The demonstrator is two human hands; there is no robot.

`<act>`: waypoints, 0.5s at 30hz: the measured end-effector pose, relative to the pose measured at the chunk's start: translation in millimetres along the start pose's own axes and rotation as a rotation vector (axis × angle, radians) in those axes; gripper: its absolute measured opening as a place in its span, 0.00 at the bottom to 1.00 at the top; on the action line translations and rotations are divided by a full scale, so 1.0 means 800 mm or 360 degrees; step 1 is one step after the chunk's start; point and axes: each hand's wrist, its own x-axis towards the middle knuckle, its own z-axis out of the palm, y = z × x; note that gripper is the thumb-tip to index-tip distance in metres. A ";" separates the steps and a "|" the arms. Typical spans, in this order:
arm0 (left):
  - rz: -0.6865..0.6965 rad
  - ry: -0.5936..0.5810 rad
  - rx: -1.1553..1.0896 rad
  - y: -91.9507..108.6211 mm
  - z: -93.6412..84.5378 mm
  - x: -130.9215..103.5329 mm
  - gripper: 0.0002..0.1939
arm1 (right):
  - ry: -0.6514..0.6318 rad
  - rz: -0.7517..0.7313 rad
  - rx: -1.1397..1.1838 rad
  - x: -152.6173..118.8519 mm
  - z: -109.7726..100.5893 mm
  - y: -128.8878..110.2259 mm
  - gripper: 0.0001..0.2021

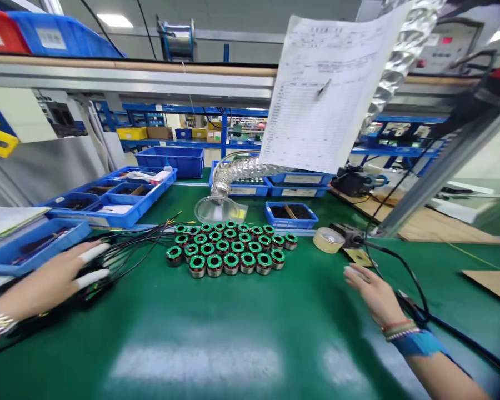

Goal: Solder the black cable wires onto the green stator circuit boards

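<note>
Cables lie beneath my left hand, its grip impossible to tell; my right hand, fingers loosely extended, hangs above the green bench. A hard tug could drag wire tips into nearby ring-shaped coils, tipping some.

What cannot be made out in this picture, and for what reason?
In the head view:
Printed text on the hanging sheet: too small and blurred.
Whether the left hand grips the black cables: the hand hides its palm side.
Contents of the upper blue bin: its wall hides them.
</note>
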 end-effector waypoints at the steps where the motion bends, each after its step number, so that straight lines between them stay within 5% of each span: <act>1: 0.0133 -0.0060 -0.0089 0.032 0.005 0.012 0.33 | 0.0074 0.0102 0.0096 0.007 -0.011 0.008 0.14; 5: 0.0323 -0.0253 -0.0358 0.138 0.031 0.058 0.34 | 0.0233 0.0365 0.0463 0.042 -0.027 0.013 0.18; 10: 0.0286 -0.0119 -0.0329 0.201 0.064 0.102 0.33 | 0.0336 0.0468 0.0696 0.090 -0.018 0.001 0.24; 15: 0.0496 -0.0084 -0.0274 0.280 0.059 0.122 0.31 | 0.0397 0.0510 0.0678 0.132 -0.007 -0.002 0.12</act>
